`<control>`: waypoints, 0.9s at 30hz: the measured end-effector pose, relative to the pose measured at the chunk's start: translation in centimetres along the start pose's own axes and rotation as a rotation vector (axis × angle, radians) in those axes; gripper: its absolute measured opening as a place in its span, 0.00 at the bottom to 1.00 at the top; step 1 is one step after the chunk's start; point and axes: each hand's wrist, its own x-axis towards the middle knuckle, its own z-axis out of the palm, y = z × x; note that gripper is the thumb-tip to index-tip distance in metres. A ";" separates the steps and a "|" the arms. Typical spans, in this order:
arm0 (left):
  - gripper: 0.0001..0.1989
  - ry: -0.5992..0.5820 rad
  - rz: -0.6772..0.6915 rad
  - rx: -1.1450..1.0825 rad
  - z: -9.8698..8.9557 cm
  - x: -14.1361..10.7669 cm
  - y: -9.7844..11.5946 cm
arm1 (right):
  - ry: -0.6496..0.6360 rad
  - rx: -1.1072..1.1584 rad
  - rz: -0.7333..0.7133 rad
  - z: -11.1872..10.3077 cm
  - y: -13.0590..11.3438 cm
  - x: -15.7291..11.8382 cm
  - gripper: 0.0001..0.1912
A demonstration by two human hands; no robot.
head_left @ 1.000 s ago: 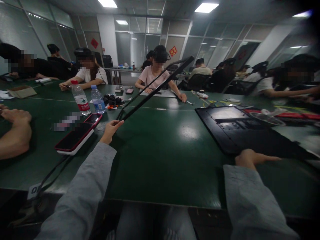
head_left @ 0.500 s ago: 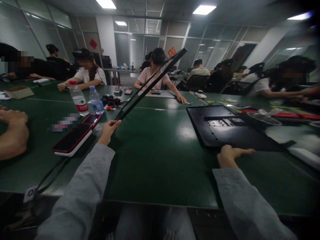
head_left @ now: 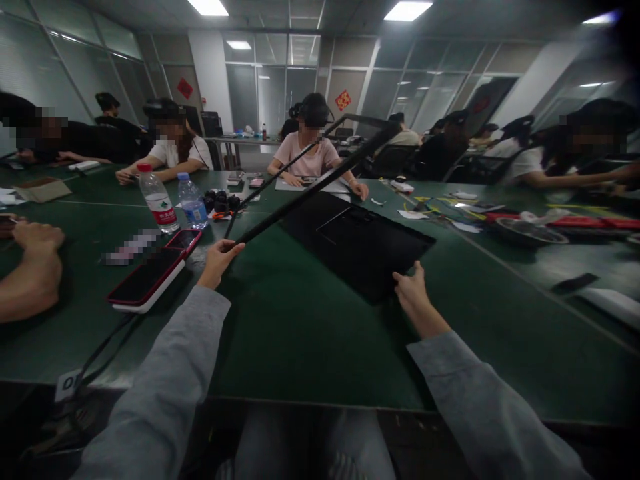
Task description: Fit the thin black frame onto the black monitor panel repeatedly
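Observation:
My left hand [head_left: 217,264] pinches one corner of a thin black rectangular bezel frame [head_left: 316,183], which slants up and away to the right. On the right, my right hand [head_left: 415,295] grips the near right edge of a flat black panel [head_left: 383,263] between thumb and fingers. A recessed outline shows near the panel's middle. The panel is tilted close over the green tabletop [head_left: 310,353], and the bezel frame's lower bar crosses in front of its far left part. I cannot tell whether the panel touches the table.
Left of my left hand lie a red-edged phone [head_left: 150,277] on a white block, two water bottles [head_left: 161,200], and an orange-and-black item [head_left: 223,205]. Another person's arm [head_left: 35,273] rests at the left edge. A mesh bowl [head_left: 530,230] and white box [head_left: 617,310] stand right.
The panel has moved left toward the middle with my right hand, and its visible face looks different. The bezel frame has swung lower and turned, so more of its outline shows.

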 end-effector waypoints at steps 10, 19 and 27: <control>0.24 -0.147 0.221 0.401 -0.3 -0.7 0.6 | 0.137 0.017 0.031 0.1 -1.3 4.4 0.34; 0.20 -0.190 0.339 0.654 1.1 -1.2 0.4 | -0.152 0.131 -0.049 -0.6 -2.5 3.8 0.33; 0.17 -0.200 0.394 0.692 0.7 0.4 -1.5 | 0.056 -0.294 -0.263 1.9 -2.2 0.5 0.35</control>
